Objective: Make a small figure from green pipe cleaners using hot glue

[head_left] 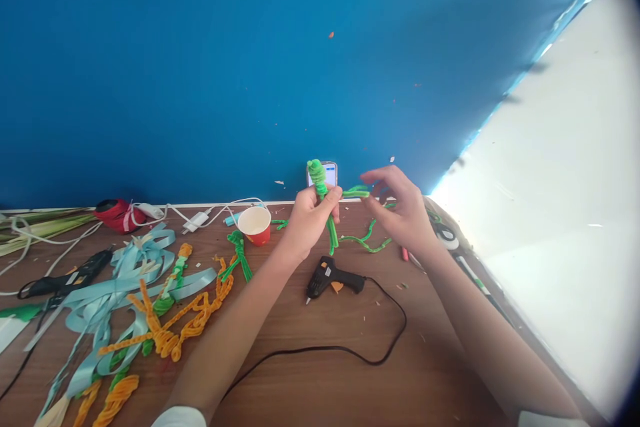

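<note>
Grip, left: my left hand [311, 219] holds the green piece [317, 173] in a firm-looking pinch, thumb on the near side, just below its coil. Grip, right: my right hand [400, 210] is spread, thumb and forefinger well parted. The thumb tip meets or nearly meets the free end of the side strands [356, 193]; contact cannot be told from this view.

Position: the green piece is up in front of me, above the table [300, 390], coil uppermost. Side strands run out to the right; the hanging strands [333, 237] drop below my left hand. The phone [330, 175] is beyond the coil, partly hidden by it.

Surroundings: the glue gun [325, 275] lies below my hands, nozzle toward me and to the left. Loose stems [367, 245], green, lie between my hands on the table. Left of my left forearm: the cup [260, 238], a green bundle [240, 257] just beside it, then orange stems [165, 337] tangled among ribbon [145, 253].

Step, as I judge it: shaping by hand. The coil looks wound already; the side strands are being set apart from the hanging ones. The glue gun is out of hand, so I take this as bending work rather than gluing.

Next move calls for, in my judgement: a steady left pinch at the neck, and the right thumb and forefinger closing on the side strands without dragging the coil loose. Risk: too hard a pull could twist the piece in my pinch.
</note>
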`<state>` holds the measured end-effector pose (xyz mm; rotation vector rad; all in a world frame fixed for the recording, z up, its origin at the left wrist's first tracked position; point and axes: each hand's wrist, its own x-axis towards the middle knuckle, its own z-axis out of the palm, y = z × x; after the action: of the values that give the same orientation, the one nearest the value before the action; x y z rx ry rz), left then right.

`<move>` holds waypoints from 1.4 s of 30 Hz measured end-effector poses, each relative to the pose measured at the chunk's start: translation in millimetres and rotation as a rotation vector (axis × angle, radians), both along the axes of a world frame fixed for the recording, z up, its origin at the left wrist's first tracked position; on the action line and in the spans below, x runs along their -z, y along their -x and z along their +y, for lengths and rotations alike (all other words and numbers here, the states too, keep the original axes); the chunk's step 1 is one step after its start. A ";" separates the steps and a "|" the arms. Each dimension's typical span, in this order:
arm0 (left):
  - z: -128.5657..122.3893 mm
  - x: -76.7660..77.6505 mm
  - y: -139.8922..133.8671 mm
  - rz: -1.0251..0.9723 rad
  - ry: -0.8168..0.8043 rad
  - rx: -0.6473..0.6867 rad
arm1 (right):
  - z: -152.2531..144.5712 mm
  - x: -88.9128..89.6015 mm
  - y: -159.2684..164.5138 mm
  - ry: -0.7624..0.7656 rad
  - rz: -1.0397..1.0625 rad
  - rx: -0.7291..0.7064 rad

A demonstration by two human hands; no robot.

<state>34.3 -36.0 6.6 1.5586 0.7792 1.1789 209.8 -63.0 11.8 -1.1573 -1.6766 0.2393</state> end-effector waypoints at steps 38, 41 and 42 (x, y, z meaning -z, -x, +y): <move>-0.9 3.3 -1.6 0.069 -0.052 -0.100 | -1.9 11.8 19.1 0.174 0.316 0.013; 3.3 4.8 -1.2 -0.029 0.064 -0.039 | -3.4 9.9 14.4 -0.153 -0.088 0.160; 3.8 5.3 -1.2 -0.044 0.088 -0.022 | -3.7 9.1 12.8 -0.213 -0.217 0.146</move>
<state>35.5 -32.1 1.3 1.4508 0.8101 1.1761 197.0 -66.7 2.7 -1.1691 -1.7473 -0.1586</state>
